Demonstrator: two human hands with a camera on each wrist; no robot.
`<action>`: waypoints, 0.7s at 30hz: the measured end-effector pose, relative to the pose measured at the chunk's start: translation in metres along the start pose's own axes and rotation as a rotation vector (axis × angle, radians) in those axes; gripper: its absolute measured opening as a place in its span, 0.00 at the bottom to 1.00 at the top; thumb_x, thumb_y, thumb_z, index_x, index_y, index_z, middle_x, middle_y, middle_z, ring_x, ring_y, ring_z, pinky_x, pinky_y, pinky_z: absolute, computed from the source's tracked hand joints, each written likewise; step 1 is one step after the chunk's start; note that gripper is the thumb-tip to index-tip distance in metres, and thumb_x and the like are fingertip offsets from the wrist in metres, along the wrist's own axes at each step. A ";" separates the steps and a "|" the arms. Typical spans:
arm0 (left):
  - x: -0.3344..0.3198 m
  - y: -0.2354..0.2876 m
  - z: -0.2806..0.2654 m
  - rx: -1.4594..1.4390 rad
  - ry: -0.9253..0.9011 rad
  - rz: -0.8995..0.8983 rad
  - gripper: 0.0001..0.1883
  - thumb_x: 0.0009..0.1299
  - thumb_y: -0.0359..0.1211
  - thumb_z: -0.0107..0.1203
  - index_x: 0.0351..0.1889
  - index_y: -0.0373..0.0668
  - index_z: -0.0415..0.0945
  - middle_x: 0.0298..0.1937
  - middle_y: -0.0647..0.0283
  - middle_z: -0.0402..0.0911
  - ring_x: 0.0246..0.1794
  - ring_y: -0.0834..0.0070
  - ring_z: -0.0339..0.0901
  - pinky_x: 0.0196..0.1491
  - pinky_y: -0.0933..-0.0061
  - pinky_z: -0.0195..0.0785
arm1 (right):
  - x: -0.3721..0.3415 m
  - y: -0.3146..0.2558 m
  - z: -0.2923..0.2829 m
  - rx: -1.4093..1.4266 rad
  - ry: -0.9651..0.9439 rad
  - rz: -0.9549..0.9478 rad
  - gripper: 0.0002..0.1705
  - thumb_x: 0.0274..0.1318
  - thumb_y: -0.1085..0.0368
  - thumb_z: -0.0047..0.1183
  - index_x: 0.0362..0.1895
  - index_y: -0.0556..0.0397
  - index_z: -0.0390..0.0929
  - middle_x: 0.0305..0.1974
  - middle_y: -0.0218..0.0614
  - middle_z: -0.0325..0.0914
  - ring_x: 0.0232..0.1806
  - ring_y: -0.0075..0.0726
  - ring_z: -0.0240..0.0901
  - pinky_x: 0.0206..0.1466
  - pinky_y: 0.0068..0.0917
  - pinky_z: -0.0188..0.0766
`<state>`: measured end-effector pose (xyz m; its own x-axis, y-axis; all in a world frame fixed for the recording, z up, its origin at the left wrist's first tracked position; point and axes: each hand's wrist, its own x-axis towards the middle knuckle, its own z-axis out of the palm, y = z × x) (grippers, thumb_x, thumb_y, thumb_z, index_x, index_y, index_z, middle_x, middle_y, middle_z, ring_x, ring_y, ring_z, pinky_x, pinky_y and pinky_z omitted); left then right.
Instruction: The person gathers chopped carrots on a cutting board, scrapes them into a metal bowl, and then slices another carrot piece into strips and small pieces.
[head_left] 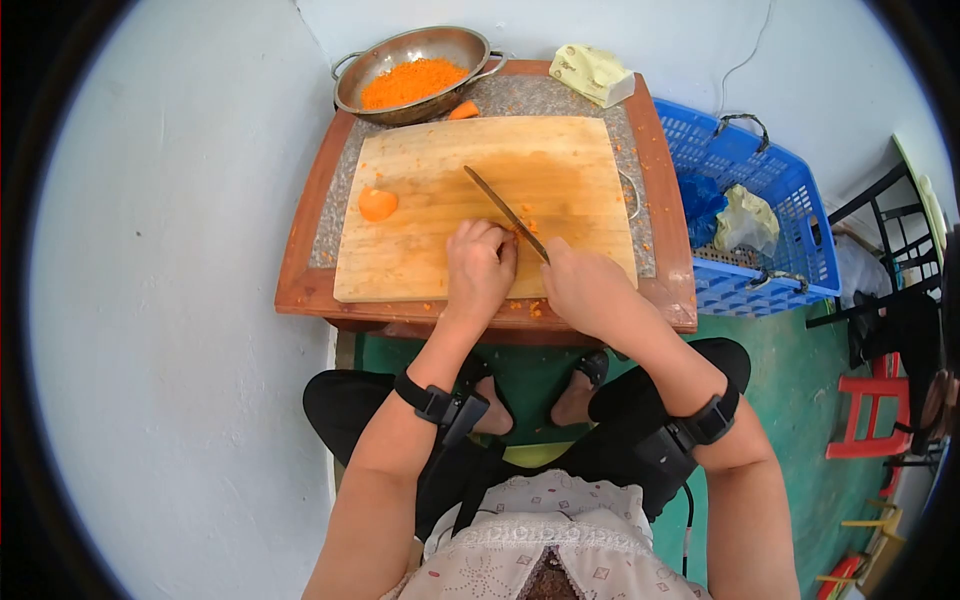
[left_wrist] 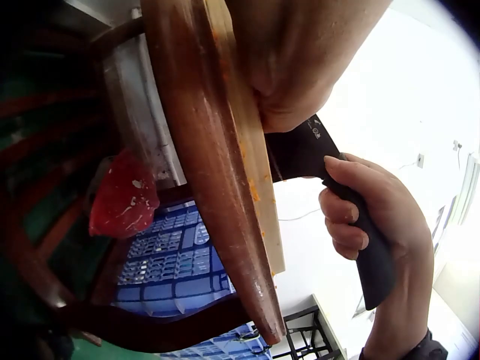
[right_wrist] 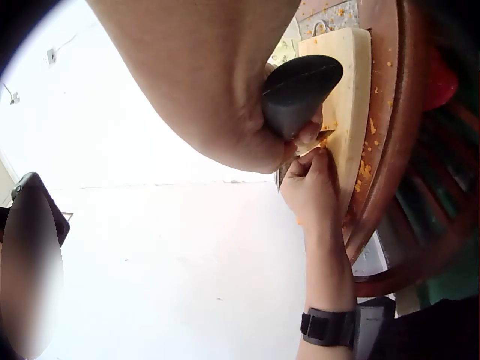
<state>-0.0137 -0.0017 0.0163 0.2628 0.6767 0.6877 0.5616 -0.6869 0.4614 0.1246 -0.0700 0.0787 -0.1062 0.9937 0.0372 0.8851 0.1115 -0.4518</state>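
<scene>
The right hand (head_left: 590,290) grips a knife (head_left: 490,195) whose narrow-looking blade points up and left over the wooden cutting board (head_left: 420,270). In the left wrist view, the right hand (left_wrist: 390,206) is wrapped round the black handle (left_wrist: 375,266). Beside the blade, the left hand (head_left: 480,265) has its fingers curled down on the board; the right wrist view shows the left hand (right_wrist: 315,195) pinching a small orange carrot piece (right_wrist: 324,142). A larger carrot chunk (head_left: 378,204) lies at the board's left. Small orange bits lie near the blade.
A metal pan (head_left: 440,45) of shredded carrot stands behind the board, with a carrot piece (head_left: 464,110) beside it. A tissue pack (head_left: 590,75) sits at the back right. Right of the table (head_left: 300,270) is a blue basket (head_left: 750,160); a wall rises at left.
</scene>
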 end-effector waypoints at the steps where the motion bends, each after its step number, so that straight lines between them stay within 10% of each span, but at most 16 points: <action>1: -0.001 0.000 0.001 -0.003 0.004 -0.005 0.03 0.51 0.22 0.59 0.23 0.36 0.77 0.26 0.57 0.76 0.31 0.59 0.71 0.36 0.64 0.64 | 0.004 0.000 -0.002 0.009 0.007 0.002 0.12 0.58 0.62 0.43 0.31 0.61 0.66 0.20 0.57 0.72 0.26 0.64 0.72 0.33 0.51 0.68; 21: -0.003 -0.001 0.001 -0.015 0.034 0.004 0.03 0.50 0.22 0.59 0.22 0.37 0.78 0.25 0.58 0.76 0.30 0.61 0.71 0.34 0.63 0.63 | -0.004 -0.008 -0.015 -0.019 -0.055 0.004 0.13 0.58 0.62 0.43 0.32 0.62 0.67 0.23 0.59 0.73 0.29 0.63 0.73 0.35 0.49 0.70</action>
<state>-0.0145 -0.0027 0.0130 0.2381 0.6652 0.7077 0.5485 -0.6935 0.4673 0.1247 -0.0752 0.0958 -0.1270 0.9918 -0.0141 0.8942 0.1083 -0.4344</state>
